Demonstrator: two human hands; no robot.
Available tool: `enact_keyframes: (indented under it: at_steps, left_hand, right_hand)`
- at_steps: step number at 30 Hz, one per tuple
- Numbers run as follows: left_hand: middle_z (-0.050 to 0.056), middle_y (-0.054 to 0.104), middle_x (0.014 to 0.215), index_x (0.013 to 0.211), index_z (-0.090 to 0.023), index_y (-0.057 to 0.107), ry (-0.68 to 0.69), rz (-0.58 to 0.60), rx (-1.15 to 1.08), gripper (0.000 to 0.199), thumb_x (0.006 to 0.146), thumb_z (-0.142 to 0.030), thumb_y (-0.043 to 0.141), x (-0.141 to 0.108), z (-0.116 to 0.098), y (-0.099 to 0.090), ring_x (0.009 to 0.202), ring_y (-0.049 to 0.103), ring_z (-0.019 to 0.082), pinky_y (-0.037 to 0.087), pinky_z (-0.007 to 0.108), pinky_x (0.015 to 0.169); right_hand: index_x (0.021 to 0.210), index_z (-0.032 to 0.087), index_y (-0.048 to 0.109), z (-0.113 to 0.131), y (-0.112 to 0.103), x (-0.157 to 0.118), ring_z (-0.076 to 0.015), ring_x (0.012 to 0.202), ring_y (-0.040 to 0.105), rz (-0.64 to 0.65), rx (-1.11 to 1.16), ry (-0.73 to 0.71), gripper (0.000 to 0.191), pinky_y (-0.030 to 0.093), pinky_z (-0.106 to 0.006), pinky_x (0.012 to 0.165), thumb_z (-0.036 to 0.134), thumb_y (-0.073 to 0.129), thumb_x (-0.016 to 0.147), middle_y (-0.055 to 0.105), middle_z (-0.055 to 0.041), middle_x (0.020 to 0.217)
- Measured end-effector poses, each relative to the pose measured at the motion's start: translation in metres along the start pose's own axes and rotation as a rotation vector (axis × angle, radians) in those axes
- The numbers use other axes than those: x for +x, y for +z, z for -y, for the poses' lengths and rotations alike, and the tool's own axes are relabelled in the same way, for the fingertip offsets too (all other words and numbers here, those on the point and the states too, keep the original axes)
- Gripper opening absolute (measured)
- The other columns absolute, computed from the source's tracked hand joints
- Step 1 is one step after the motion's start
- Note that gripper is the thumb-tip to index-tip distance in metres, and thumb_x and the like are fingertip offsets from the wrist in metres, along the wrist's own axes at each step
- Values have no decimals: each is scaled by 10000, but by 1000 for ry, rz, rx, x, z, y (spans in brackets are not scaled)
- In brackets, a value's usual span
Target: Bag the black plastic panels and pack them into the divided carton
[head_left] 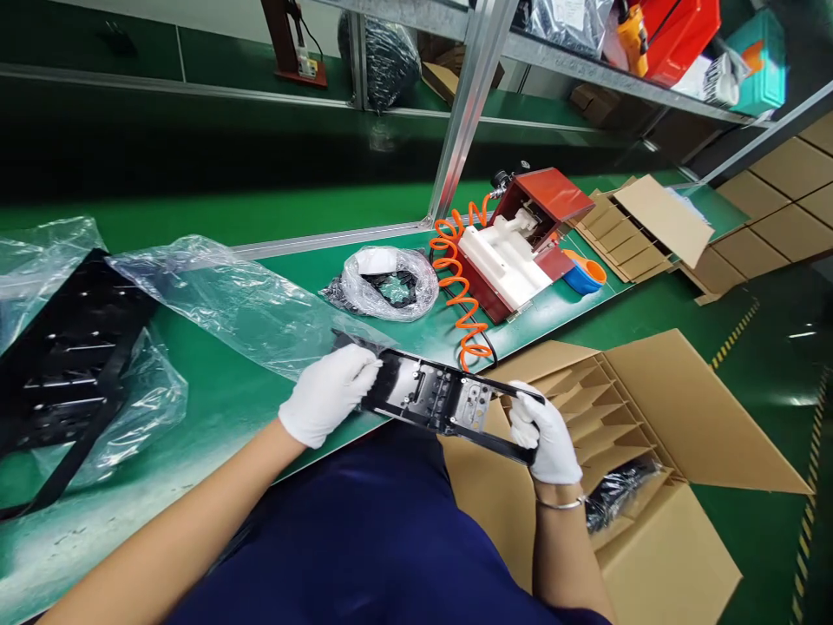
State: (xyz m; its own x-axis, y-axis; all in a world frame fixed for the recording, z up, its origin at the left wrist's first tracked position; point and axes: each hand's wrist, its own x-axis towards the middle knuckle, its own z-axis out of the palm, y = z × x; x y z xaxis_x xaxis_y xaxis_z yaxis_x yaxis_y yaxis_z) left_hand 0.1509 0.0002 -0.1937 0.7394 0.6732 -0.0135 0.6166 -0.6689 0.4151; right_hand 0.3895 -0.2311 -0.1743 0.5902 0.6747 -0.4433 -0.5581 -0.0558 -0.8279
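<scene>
Both of my hands wear white gloves and hold a long black frame [433, 395] with metal plates, above the table's front edge. My left hand [335, 391] is closed on its left end, thumb and fingers pinched together. Around the open right end, the fingers of my right hand [543, 434] are wrapped. A similar black frame [78, 347] lies at the far left, partly on and under clear plastic bags [221, 295]. Behind the held frame rests a bag of small black parts [390, 282].
A red and white press fixture [514, 252] with a coiled orange hose [455, 278] stands on the green table [214, 443]. An open divided carton [651, 408] is at my right, with a wrapped black item [618, 495] inside. A metal post [468, 113] rises behind.
</scene>
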Motion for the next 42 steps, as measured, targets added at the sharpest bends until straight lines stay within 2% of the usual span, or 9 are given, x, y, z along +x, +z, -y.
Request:
enact_keyframes:
  at_steps: [11,14,20,25,27,32,36,39,42]
  left_hand:
    - [132,725,868,940,-172,730,273,292,65,331,1015,-224,412,-16,-75,17,806,717,270,521,357,677]
    - [136,738,896,980,-158,728,175,303,77,324,1019,-212,411,-9,-68,16,809,728,282,533,364,679]
    - [144,732,997,1048,-151,704,54,130,60,380,1062,-263,341,5,-39,-3,966,707,275,531,377,856]
    - [104,753,929,977,-176,727,130,228,5,339,1049,-259,406,-18,-44,7,859,734,252,549,337,745]
    - [112,759,921,976,-164,733,118,231,8,332,1041,-241,416,-24,-44,10,840,743,263,561,346,729]
    - [137,766,1042,990,-144,729,91,207,19,316,1030,-203,421,-19,-42,-3,970,739,293,574,392,848]
    - [150,768,972,988,-129,732,105,280,89,356,1033,-178,382,-21,-42,-6,890,755,315,582,406,769]
    - [145,756,880,949,-139,742,158,353,116,360,1013,-147,387,-36,-37,9,797,757,331,580,408,674]
    - [162,746,869,950,-129,742,186,400,133,352,962,-69,395,-52,-29,29,787,756,353,585,433,658]
  right_hand:
    - [800,223,528,-74,90,21,-47,465,213,3,200,56,370,278,-177,406,381,849,706,331,118,571]
    - [826,234,528,-86,110,26,-55,458,269,3,232,65,380,329,-203,425,384,849,688,383,113,564]
    - [1233,219,586,-101,123,35,-83,412,359,119,126,36,583,389,-229,447,335,816,710,429,140,507]
    - [900,231,592,-114,134,50,-87,489,436,37,215,58,331,437,-236,499,345,815,683,507,94,585]
    - [854,242,563,-119,143,51,-112,568,536,33,235,53,312,525,-265,608,364,808,704,572,69,643]
    - [1209,262,609,-121,165,59,-237,1046,693,247,63,111,573,560,-415,964,479,791,711,748,-47,1096]
    - [1122,231,667,-103,149,77,-250,1113,665,278,-477,-90,528,517,-402,1016,542,769,707,745,-69,1115]
    - [750,234,632,-79,107,80,-222,836,664,236,-1011,-224,308,528,-375,874,531,676,819,715,-39,794]
    - [573,234,528,-50,65,74,-166,596,559,406,-1281,-143,395,490,-327,702,477,647,860,576,15,549]
